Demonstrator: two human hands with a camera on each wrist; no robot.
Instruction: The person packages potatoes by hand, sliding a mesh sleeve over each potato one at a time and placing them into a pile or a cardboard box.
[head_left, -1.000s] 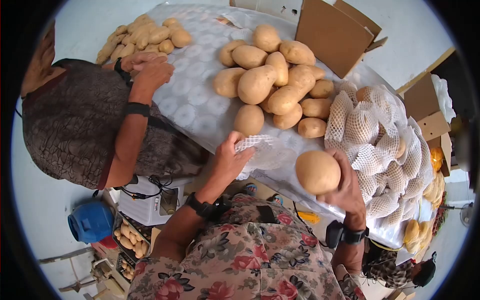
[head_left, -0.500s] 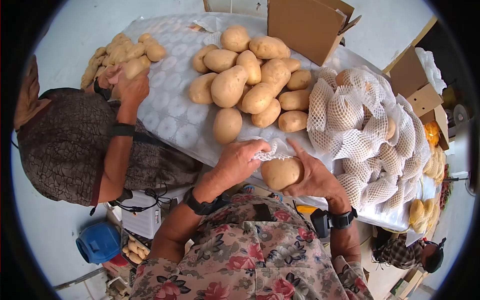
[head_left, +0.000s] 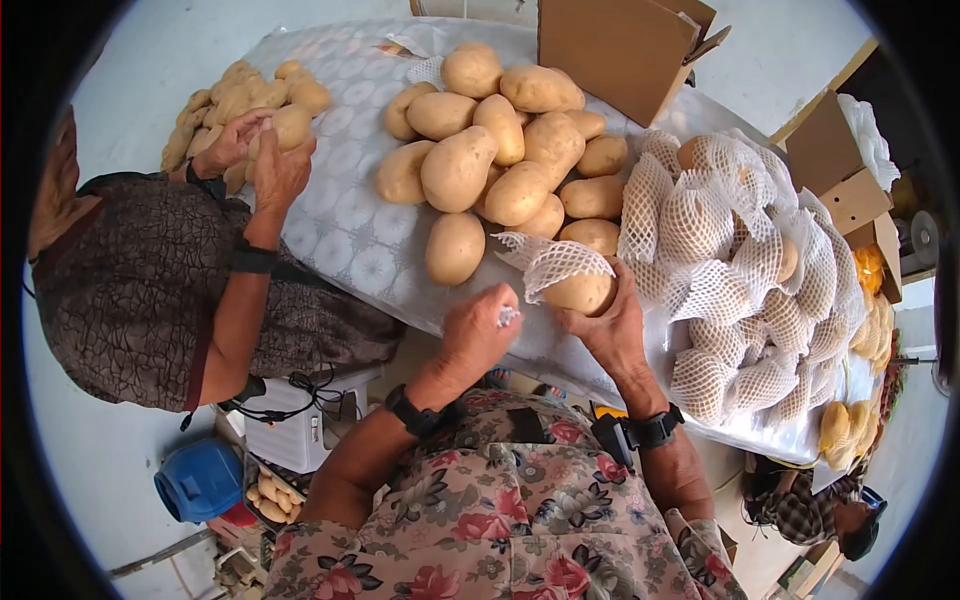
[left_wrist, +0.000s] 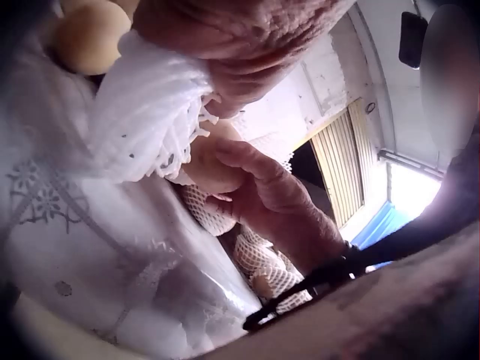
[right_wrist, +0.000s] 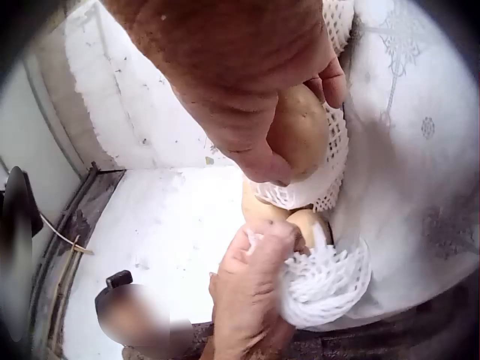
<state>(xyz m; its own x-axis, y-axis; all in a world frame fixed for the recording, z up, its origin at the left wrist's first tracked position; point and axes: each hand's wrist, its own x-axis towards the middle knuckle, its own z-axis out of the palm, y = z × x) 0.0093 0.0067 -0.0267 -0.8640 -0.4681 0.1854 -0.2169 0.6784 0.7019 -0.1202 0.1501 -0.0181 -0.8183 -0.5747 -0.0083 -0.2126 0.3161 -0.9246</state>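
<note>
A large potato (head_left: 580,293) sits in my right hand (head_left: 612,330), fingers and thumb gripping its bare end. A white foam net sleeve (head_left: 550,262) covers its far end, the loose mesh flaring to the left. In the right wrist view, that sleeve (right_wrist: 337,161) wraps the potato's side away from the palm. To the left, apart from the potato, my left hand (head_left: 475,335) pinches a bunched white foam net (right_wrist: 326,285), mostly hidden by the fingers in the head view. Just beyond both hands is a heap of bare potatoes (head_left: 520,190).
Potatoes in foam nets (head_left: 740,270) are piled on the right of the cloth-covered table (head_left: 350,225). A cardboard box (head_left: 610,60) stands behind. At left, another person (head_left: 150,290) holds a potato beside a smaller heap (head_left: 235,100). A blue bucket (head_left: 200,480) stands low at left.
My right hand brought the bare potato left to the net in my left hand. Now a sleeve covers its far end. Both hands have parted slightly, and the other person has lifted a potato.
</note>
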